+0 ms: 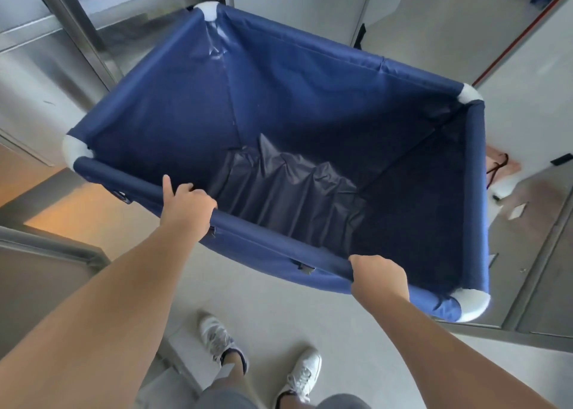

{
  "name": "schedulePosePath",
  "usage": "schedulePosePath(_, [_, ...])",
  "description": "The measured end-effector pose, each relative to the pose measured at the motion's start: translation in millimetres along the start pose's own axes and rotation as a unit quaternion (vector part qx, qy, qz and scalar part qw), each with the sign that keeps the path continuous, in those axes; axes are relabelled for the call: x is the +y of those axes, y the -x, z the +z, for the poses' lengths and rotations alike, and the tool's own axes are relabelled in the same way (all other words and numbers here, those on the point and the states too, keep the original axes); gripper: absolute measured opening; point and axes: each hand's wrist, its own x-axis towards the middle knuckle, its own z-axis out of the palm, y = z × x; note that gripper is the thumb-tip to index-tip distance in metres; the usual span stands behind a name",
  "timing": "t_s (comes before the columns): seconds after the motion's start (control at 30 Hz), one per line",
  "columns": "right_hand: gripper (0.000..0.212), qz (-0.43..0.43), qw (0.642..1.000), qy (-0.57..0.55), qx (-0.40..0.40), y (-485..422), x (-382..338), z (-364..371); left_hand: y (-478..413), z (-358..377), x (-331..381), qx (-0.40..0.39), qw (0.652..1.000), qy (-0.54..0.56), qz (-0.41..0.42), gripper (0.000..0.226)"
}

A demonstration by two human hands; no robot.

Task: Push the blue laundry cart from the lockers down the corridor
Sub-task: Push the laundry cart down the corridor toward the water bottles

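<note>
The blue laundry cart (260, 238) fills the middle of the head view, a fabric bin on a frame with white corner joints. Inside, only crumpled dark lining shows at the bottom. My left hand (186, 207) wraps the near rail left of centre, with its thumb sticking up along the rail. My right hand (379, 276) grips the same rail further right, close to the near right corner. The wheels are hidden under the fabric.
Steel lockers or cabinets (46, 52) stand close on the left, and metal cabinet doors (533, 253) line the right. Pale floor (434, 30) runs ahead beyond the cart's far rim. A small item with dark cord (499, 166) lies on the floor at right. My feet (263, 352) are below.
</note>
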Motion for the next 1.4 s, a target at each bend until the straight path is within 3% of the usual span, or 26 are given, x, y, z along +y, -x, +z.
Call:
schedulePosePath(0.3, [0.018, 0.036, 0.997, -0.065, 0.036, -35, -45, -10, -65, -32, 3, 0.127, 0.986, 0.092, -0.064, 0.059])
schedulePosePath(0.53, [0.019, 0.001, 0.993, -0.111, 0.037, -74, -83, -44, -86, -47, 37, 0.157, 0.974, 0.087, 0.137, 0.04])
schedulePosePath(0.83, [0.013, 0.019, 0.983, -0.18, 0.019, -119, -123, -87, -146, -67, 26, 0.155, 0.957, 0.146, 0.197, 0.042])
schedulePosePath(0.97, [0.025, 0.004, 0.97, -0.241, -0.019, -135, -134, -112, -170, -77, 19, 0.17, 0.958, 0.148, 0.175, 0.058])
schedulePosePath(1.13, [0.057, -0.063, 0.951, -0.294, -0.075, -171, -143, -135, -195, -90, 18, 0.19, 0.965, 0.161, 0.087, 0.071])
schedulePosePath(1.23, [0.047, -0.122, 0.921, -0.357, -0.095, -194, -132, -147, -184, -89, 31, 0.177, 0.964, 0.177, 0.086, 0.068])
schedulePosePath(1.33, [0.039, -0.155, 0.945, -0.282, -0.06, -209, -90, -151, -163, -90, 53, 0.159, 0.958, 0.211, 0.108, 0.051])
schedulePosePath(1.4, [0.036, -0.132, 0.969, -0.191, -0.081, -219, -47, -147, -158, -97, 62, 0.133, 0.958, 0.223, 0.124, 0.032])
